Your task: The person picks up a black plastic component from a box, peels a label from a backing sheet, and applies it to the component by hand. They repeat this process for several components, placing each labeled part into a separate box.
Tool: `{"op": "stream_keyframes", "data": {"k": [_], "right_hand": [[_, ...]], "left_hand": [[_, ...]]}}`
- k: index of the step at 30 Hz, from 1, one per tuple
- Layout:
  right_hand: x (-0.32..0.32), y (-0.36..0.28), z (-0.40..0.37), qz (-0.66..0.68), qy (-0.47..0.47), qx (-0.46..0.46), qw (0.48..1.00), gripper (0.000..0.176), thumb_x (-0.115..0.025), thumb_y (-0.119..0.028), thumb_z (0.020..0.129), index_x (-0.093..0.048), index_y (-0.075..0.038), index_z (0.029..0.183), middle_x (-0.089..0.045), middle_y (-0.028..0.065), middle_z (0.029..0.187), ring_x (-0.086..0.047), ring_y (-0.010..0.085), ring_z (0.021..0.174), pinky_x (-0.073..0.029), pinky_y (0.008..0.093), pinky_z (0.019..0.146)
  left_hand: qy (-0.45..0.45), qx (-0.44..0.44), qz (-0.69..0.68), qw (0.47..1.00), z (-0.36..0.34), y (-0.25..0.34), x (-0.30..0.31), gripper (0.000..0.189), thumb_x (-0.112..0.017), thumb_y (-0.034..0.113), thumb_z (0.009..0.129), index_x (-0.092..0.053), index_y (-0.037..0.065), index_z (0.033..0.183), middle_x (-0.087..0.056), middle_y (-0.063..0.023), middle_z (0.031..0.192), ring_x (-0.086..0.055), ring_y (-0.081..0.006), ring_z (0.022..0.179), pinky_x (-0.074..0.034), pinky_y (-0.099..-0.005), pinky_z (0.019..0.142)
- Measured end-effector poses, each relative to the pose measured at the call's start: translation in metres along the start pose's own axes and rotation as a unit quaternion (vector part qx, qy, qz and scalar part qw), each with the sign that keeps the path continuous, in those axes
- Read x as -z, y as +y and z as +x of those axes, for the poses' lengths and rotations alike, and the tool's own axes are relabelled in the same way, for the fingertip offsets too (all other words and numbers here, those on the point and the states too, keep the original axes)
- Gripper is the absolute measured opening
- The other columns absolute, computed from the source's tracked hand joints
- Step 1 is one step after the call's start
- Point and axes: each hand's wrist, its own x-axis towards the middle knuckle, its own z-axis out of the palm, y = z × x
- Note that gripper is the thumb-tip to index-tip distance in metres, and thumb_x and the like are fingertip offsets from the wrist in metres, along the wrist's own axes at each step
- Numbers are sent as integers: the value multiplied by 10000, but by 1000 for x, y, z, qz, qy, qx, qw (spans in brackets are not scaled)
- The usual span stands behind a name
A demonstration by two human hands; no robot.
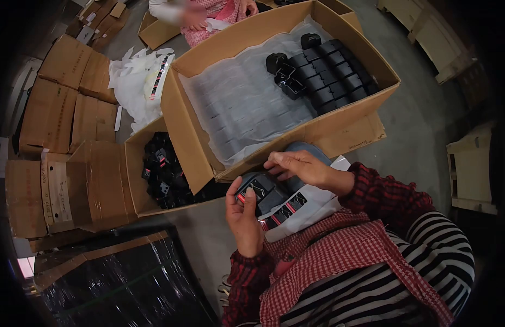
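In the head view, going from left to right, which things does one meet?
Stacked cardboard boxes → small carton of black parts → left hand, holding a black part → right hand → pale wooden frame.

This is a packing floor in a warehouse or factory: a bare grey concrete floor (pixel 421 136), a large open brown cardboard carton (pixel 339 128) holding rows of small black plastic parts (pixel 328 76), flattened brown cartons (pixel 51 109), pale wooden pallets (pixel 426 32) and a film-wrapped black stack (pixel 127 283).
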Motion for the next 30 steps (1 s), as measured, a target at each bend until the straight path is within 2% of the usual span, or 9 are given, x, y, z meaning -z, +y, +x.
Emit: {"op": "stream_keyframes", "data": {"k": [10, 13, 15, 16, 18, 19, 20, 23, 30], "right_hand": [[1, 4, 23, -79, 86, 69, 991, 281, -569, -188, 935, -613, 14, 1126, -635, 57, 976, -618, 136, 907, -508, 265, 745], [26, 10, 25, -87, 124, 43, 988, 265, -578, -189, 930, -625, 3, 1106, -641, 44, 980, -621, 127, 893, -509, 268, 734], [44, 9, 25, -79, 106, 40, 990, 247, -580, -188, 930, -631, -4, 1086, -639, 28, 962, -618, 117, 877, -508, 264, 729], [52, 7, 22, -70, 104, 36, 991, 229, -583, -186, 929, -637, -11, 1066, -636, 13, 945, -615, 108, 861, -507, 259, 724], [64, -1, 22, -92, 124, 58, 986, 212, -576, -173, 928, -639, -21, 1061, -640, 8, 947, -614, 105, 866, -507, 260, 726], [72, -2, 23, -110, 115, 63, 985, 196, -569, -160, 927, -640, -30, 1056, -643, 3, 950, -614, 102, 871, -508, 261, 727], [86, -3, 25, -128, 114, 97, 980, 162, -579, -127, 908, -640, -31, 1024, -636, -3, 927, -609, 92, 858, -502, 254, 716], [141, -13, 44, -272, 160, 130, 940, 144, -617, -123, 859, -630, -22, 961, -630, 37, 875, -614, 109, 814, -498, 272, 694], [216, -11, 141, -676, 219, 155, 686, 283, -685, -207, 739, -620, -40, 958, -653, 159, 910, -637, 345, 856, -505, 406, 724]], "left_hand": [[134, -97, 124, 978, 45, 22, 48, 287, -709, 37, 826, -539, 31, 1057, -605, -34, 914, -573, -81, 792, -475, -213, 718], [275, -204, 124, 931, 115, 46, 139, 220, -691, 69, 847, -549, 25, 1010, -589, -34, 900, -556, -93, 827, -480, -231, 728], [231, -101, -49, 966, 154, 62, 220, 232, -689, 86, 843, -558, 9, 1019, -590, -91, 975, -576, -164, 906, -497, -285, 774], [221, -155, 274, 923, 169, 69, 260, 270, -694, 104, 836, -564, 5, 1051, -574, -129, 1028, -582, -204, 936, -498, -317, 808], [212, -236, 718, 619, 208, 66, 330, 488, -719, 147, 811, -505, 14, 1229, -506, -223, 1190, -574, -300, 1030, -482, -399, 903], [190, -239, 429, 850, 254, 44, 416, 731, -715, 184, 825, -299, 54, 1413, -422, -268, 1309, -519, -319, 1134, -437, -440, 972], [273, -122, -21, 954, 222, 80, 304, 839, -676, 185, 864, -115, 98, 1482, -354, -248, 1392, -485, -321, 1186, -396, -443, 1009], [285, -104, 46, 952, 226, 78, 254, 858, -638, 184, 893, -35, 116, 1499, -332, -192, 1422, -493, -282, 1182, -391, -412, 1016], [113, -164, 120, 973, 169, 38, 128, 413, -568, 13, 895, -436, 14, 1287, -519, -96, 1270, -509, -158, 1141, -411, -289, 972]]}}
